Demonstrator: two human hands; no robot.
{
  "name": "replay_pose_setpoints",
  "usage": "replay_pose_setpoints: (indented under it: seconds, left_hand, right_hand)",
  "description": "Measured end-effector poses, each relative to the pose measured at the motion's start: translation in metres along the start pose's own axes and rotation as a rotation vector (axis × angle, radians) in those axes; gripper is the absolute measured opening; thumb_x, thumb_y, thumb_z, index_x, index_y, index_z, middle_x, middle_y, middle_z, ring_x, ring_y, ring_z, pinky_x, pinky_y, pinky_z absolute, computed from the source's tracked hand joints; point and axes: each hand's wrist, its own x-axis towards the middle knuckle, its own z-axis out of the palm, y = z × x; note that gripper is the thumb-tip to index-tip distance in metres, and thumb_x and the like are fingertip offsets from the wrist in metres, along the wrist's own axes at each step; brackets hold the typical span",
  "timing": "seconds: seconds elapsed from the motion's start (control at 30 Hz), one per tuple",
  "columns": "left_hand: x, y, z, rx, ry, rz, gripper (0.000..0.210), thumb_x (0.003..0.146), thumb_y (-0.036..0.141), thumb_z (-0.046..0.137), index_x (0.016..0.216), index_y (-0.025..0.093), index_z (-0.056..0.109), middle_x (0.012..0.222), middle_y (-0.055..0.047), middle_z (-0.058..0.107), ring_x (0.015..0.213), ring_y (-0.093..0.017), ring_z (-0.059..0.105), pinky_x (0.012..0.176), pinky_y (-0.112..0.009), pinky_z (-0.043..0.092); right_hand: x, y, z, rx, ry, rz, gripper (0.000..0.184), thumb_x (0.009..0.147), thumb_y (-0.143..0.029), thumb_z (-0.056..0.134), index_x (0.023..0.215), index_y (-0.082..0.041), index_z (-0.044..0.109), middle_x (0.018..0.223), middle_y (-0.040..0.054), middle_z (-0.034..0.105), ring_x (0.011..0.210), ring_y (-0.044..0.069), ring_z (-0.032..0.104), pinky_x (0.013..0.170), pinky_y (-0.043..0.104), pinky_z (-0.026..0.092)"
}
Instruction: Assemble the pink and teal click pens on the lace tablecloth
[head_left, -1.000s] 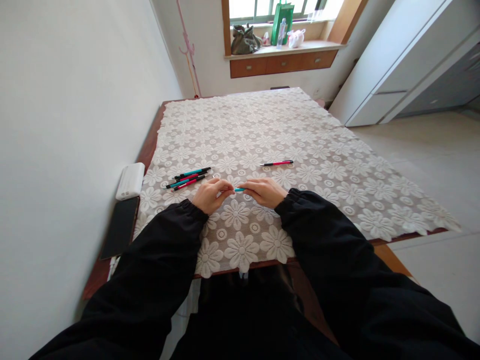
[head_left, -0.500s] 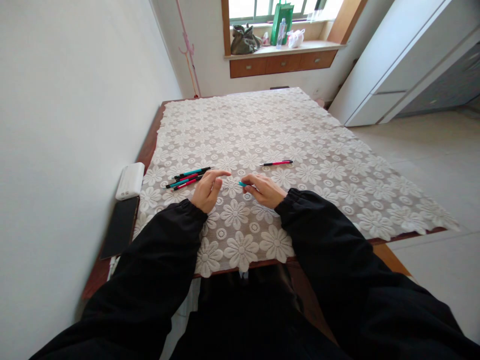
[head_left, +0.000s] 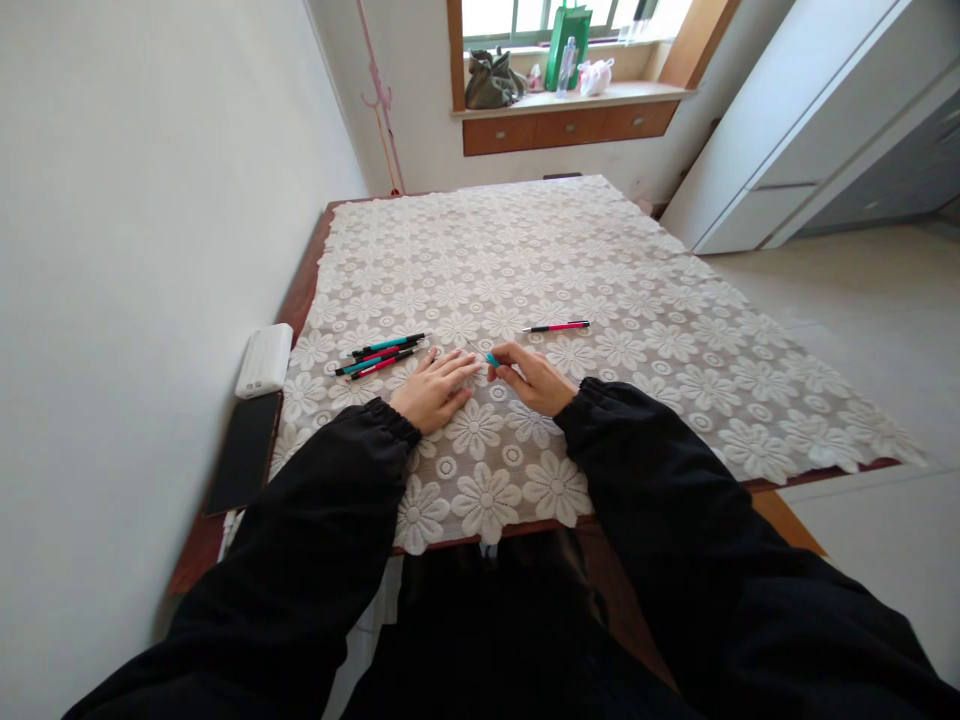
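My left hand point(head_left: 435, 388) lies palm down on the flowered tablecloth, its fingers stretched toward the right. My right hand point(head_left: 531, 376) pinches a small teal pen part point(head_left: 492, 359) between thumb and forefinger. From the teal part a very thin line seems to run up and left, too fine to make out well. Just left of my left hand lie several teal and black and red and black pens point(head_left: 382, 354) side by side. A single red and black pen point(head_left: 558, 327) rests beyond my right hand.
The lace tablecloth point(head_left: 517, 260) covers most of the wooden table. At its left edge, by the wall, sit a white power bank point(head_left: 264, 360) and a dark flat phone-like slab point(head_left: 244, 455). A windowsill point(head_left: 536, 103) with bags and a bottle is beyond.
My left hand has turned from a raised pointing pose to lying flat, slightly nearer me and to the right. My right hand keeps the teal part, which is now tilted differently.
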Motion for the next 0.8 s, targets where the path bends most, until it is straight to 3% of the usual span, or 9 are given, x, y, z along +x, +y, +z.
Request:
replay_pose_setpoints:
  seconds: [0.23,0.4,0.5,0.67,0.8]
  left_hand:
    - [-0.0002,0.001,0.0,0.018,-0.016,-0.019,0.048,0.107,0.027,0.042,0.153,0.024,0.056,0.163,-0.01,0.053,0.157,-0.029,0.042,0.134,-0.063,0.018]
    - [-0.0006,0.0047,-0.0015,0.064,-0.047,-0.078,0.053,0.107,0.039,0.047,0.158,0.024,0.051,0.169,-0.011,0.044,0.159,-0.035,0.037,0.131,-0.072,0.013]
    - [-0.0007,0.0071,-0.0041,0.074,-0.073,-0.08,0.052,0.108,0.04,0.047,0.158,0.027,0.052,0.169,-0.009,0.045,0.16,-0.035,0.036,0.13,-0.072,0.016]
    - [-0.0007,0.0091,-0.0083,0.056,-0.067,-0.006,0.044,0.108,0.039,0.047,0.148,0.031,0.063,0.157,-0.005,0.06,0.154,-0.033,0.046,0.132,-0.072,0.007]
    - [-0.0007,0.01,-0.0092,0.039,-0.079,0.063,0.047,0.105,0.043,0.055,0.149,0.029,0.063,0.158,-0.008,0.058,0.154,-0.036,0.046,0.132,-0.074,0.004]
  right_hand:
    - [0.0007,0.0017,-0.0007,-0.06,-0.031,-0.009,0.016,0.104,-0.024,0.047,0.117,-0.022,0.056,0.097,0.0045,0.076,0.087,0.018,0.069,0.082,0.03,0.05]
    - [0.0018,0.0001,-0.0016,-0.076,-0.047,-0.015,0.016,0.105,-0.024,0.046,0.117,-0.021,0.056,0.099,0.006,0.077,0.089,0.018,0.069,0.084,0.031,0.05]
    - [0.0018,0.0009,-0.0013,-0.083,-0.049,-0.016,0.017,0.105,-0.024,0.046,0.118,-0.02,0.056,0.1,0.0067,0.077,0.087,0.018,0.069,0.083,0.031,0.05]
    - [0.0006,0.0038,-0.0001,-0.092,-0.042,0.009,0.02,0.104,-0.024,0.046,0.122,-0.021,0.054,0.101,0.0066,0.077,0.089,0.018,0.069,0.083,0.031,0.05]
    - [0.0,0.0048,0.0008,-0.114,-0.031,0.026,0.022,0.104,-0.024,0.046,0.123,-0.021,0.055,0.105,0.0077,0.075,0.093,0.019,0.07,0.083,0.031,0.05]
